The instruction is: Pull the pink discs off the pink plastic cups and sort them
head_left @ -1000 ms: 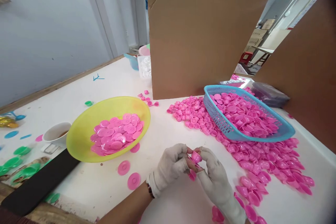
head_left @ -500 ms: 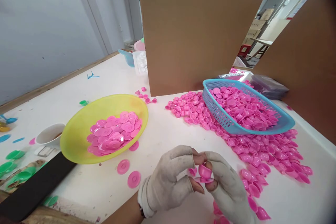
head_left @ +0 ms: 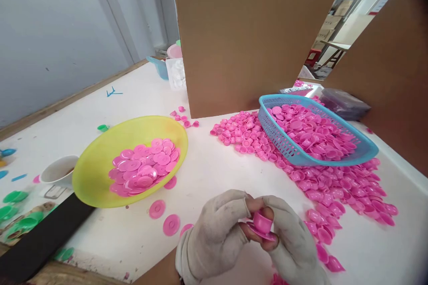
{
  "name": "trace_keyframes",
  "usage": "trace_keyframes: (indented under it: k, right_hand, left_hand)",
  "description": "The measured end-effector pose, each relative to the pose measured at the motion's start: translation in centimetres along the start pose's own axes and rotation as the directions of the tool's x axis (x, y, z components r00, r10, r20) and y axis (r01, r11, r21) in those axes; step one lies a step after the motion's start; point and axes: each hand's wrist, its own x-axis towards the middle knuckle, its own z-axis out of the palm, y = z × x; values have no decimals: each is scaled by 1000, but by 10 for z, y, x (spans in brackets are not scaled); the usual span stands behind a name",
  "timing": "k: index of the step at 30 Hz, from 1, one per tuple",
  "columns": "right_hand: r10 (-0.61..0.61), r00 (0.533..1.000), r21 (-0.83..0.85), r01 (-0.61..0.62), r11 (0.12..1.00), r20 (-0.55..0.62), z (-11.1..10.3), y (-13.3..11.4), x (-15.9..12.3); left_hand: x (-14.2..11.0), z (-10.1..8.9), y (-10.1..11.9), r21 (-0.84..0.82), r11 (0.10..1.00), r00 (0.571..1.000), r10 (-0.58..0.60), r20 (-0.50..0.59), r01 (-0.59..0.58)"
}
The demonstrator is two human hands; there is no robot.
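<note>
My left hand (head_left: 217,236) and my right hand (head_left: 290,242), both in worn white fingerless gloves, meet at the near edge of the table. Their fingertips pinch a small pink plastic cup sitting on a pink saucer (head_left: 261,225). A yellow bowl (head_left: 96,164) to the left holds several pink saucers (head_left: 143,169). A blue basket (head_left: 364,149) to the right is full of pink cups (head_left: 309,136), and more pink cups (head_left: 321,182) lie spilled across the white table (head_left: 214,169).
A tall cardboard box (head_left: 247,31) stands behind the pile, and another cardboard wall (head_left: 397,67) rises at the right. Two loose pink saucers (head_left: 163,216) lie by the bowl. A white cup (head_left: 58,170), a black strip (head_left: 40,242) and green pieces (head_left: 16,209) sit at far left.
My hands have drawn closer to me, and the pink cup now sits pressed onto a saucer between my fingers. The view has tilted down slightly.
</note>
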Motion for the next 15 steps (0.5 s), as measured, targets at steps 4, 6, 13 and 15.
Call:
trace_keyframes:
  k: [4,6,13,15]
  right_hand:
    - [-27,1000,-77,26,997,-15,1,-3,-3]
    - [-1,999,-50,-1,999,-40,4,-8,-1]
    - [112,993,236,-102,966,-27,10,-10,-1]
    - [125,992,207,-125,970,13,7,-4,-4]
  left_hand:
    - [-2,2,1,25,998,998,59,-14,-59]
    - [-5,5,1,43,996,997,75,-38,-73]
    - [-3,3,4,3,999,998,46,-51,-46]
    - [1,1,4,-5,1000,997,18,-69,-19]
